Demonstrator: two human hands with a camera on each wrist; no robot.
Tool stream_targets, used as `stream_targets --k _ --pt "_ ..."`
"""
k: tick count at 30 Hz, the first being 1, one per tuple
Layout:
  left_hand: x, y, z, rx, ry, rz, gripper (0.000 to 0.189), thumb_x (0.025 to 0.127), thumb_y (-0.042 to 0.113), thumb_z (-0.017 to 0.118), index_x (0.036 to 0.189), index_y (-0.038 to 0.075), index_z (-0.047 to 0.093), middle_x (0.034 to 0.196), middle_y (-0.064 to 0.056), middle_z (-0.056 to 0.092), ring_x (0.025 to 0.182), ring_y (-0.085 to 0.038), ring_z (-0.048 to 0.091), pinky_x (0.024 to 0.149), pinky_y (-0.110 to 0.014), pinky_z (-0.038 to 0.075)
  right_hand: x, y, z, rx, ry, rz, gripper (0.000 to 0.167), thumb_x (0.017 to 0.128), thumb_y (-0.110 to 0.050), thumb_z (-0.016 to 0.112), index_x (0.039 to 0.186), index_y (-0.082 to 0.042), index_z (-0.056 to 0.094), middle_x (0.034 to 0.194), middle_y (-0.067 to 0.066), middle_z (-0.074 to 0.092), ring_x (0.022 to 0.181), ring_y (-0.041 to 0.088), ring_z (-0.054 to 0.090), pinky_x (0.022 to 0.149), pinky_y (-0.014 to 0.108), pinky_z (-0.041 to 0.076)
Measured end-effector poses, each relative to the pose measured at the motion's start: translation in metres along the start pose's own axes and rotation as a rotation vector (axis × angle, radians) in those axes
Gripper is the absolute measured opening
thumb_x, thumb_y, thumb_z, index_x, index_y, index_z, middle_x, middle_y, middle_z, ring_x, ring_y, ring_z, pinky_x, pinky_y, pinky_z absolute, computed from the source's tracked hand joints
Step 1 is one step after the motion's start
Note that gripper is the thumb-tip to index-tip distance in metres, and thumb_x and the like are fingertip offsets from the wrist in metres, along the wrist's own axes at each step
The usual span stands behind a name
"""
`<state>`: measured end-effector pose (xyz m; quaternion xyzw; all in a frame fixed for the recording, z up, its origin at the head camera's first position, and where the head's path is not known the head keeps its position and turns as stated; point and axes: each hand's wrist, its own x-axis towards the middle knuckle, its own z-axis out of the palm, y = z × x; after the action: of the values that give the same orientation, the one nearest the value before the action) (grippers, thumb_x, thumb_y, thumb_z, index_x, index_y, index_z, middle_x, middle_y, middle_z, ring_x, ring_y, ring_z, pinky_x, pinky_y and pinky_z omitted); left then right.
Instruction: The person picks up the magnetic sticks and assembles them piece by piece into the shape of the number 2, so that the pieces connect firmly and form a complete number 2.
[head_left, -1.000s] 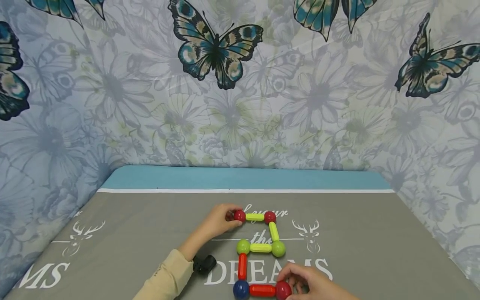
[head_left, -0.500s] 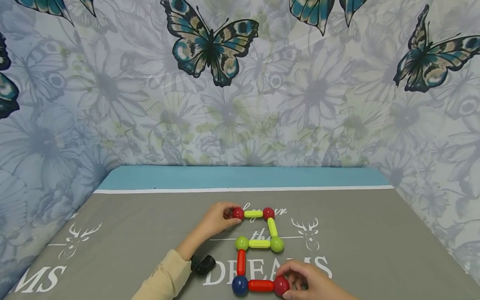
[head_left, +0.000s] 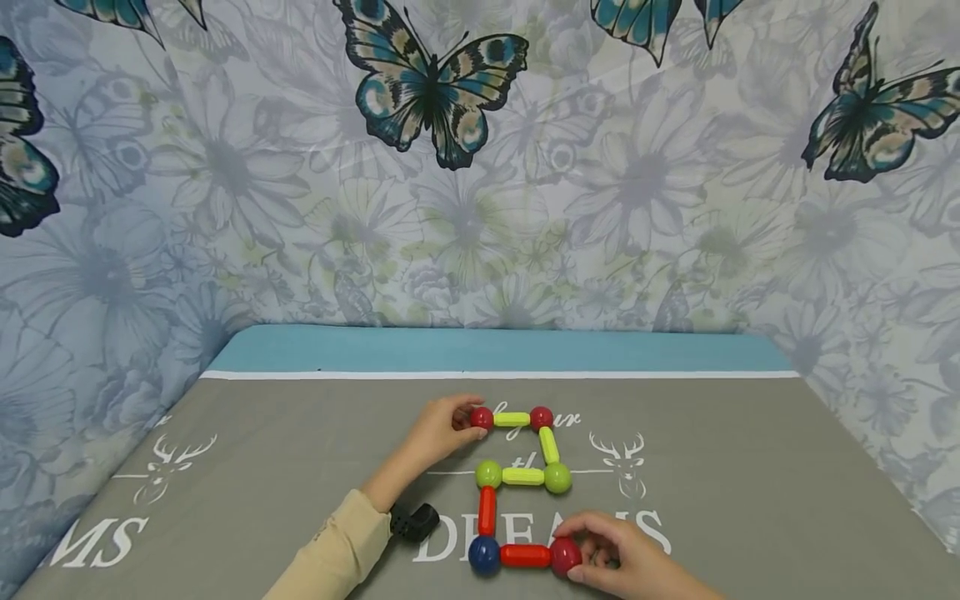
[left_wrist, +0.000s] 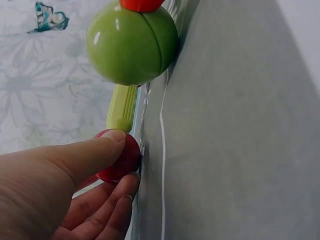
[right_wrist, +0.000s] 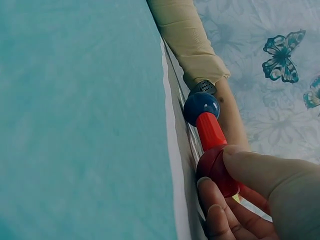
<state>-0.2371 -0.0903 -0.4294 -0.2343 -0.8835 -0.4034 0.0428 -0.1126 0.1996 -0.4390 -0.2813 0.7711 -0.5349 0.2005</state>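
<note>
An S-shaped chain of balls and rods lies on the table. My left hand (head_left: 437,432) pinches the red ball (head_left: 482,417) at its far end between thumb and fingers. From there a yellow-green rod (head_left: 512,419) leads to another red ball (head_left: 542,417). Two green balls, one the left green ball (head_left: 488,474), are joined by a yellow-green rod (head_left: 522,477). A red rod (head_left: 487,511) runs down to the blue ball (head_left: 484,554). At the near end my right hand (head_left: 622,554) grips a larger red ball (head_left: 566,556), joined to the blue one by a red rod (head_left: 525,556).
The table carries a grey cloth (head_left: 750,483) with white lettering and deer prints, and a blue band (head_left: 510,350) along its far edge. A butterfly-print curtain (head_left: 637,208) hangs behind. A black wrist device (head_left: 415,523) is strapped on the left wrist.
The whole scene shifts slightly with the head camera. Both hands keep their hold on the end balls, and the chain keeps its shape.
</note>
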Motion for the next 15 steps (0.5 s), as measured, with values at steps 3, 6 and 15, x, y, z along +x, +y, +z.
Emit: stream_targets --k 3,6,15 --pt "-0.0009 -0.0018 0.0020 0.007 -0.001 -0.005 0.038 0.078 0.006 0.076 0.113 -0.001 0.062 0.094 -0.008 0.065 0.075 -0.016 0.059 0.064 -0.026 0.049 -0.0004 0.0007 0.0002 0.019 -0.009 0.009 0.034 0.086 -0.014 0.069 0.117 -0.009 0.057 0.084 -0.004 0.056 0.068 0.008 0.054 0.060 0.023 0.049" --pt "-0.0020 -0.0043 0.0028 0.014 -0.013 0.011 0.037 0.079 0.006 0.075 0.113 -0.001 0.063 0.094 -0.008 0.065 0.076 -0.017 0.060 0.065 -0.026 0.050 -0.0001 0.0015 0.0012 0.011 -0.015 -0.004 0.033 0.086 -0.014 0.069 0.117 -0.009 0.057 0.086 -0.004 0.056 0.070 0.009 0.055 0.061 0.024 0.049" --pt "-0.0043 -0.0072 0.0026 0.005 -0.014 0.018 0.036 0.079 0.006 0.075 0.112 -0.001 0.063 0.097 -0.009 0.066 0.078 -0.019 0.061 0.066 -0.028 0.050 0.0045 0.0007 0.0026 -0.088 -0.006 -0.012 0.034 0.085 -0.020 0.070 0.116 -0.011 0.059 0.086 -0.008 0.054 0.070 0.006 0.052 0.059 0.022 0.047"
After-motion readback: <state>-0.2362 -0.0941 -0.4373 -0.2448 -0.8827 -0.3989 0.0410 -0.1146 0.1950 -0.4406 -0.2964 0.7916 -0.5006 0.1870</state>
